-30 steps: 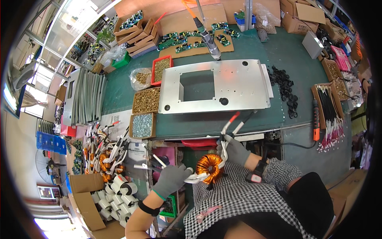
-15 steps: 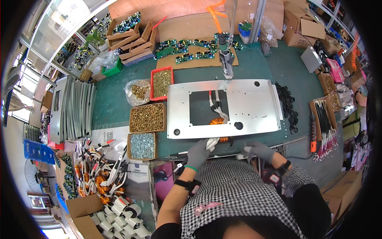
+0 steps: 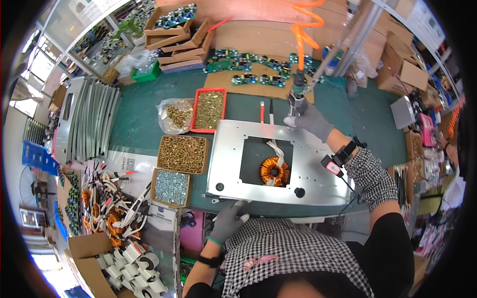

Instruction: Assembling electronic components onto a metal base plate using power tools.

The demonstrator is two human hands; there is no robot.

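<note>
A silvery metal panel with a square cut-out lies on the green bench before me. Inside the cut-out sits a copper-wound ring coil, its white-sleeved leads running up under the panel's far edge. Beyond that edge, red and black lead ends stick out. My right hand, in a grey glove, grips a pneumatic screwdriver hanging from an orange coiled hose. At the panel's front left edge is my gloved left hand, holding nothing, thumb apart from its fingers. Whether its fingertips touch the panel, I cannot tell.
Left of the panel stand a red tray of small brass parts, a box of brass screws and a box of silvery fasteners. Stacked panels and more coils lie farther left. Circuit boards sit at the back.
My right hand has gone from the front edge up to the screwdriver and grasped it. My left hand has let go of the white leads. The coil now lies within the cut-out.
</note>
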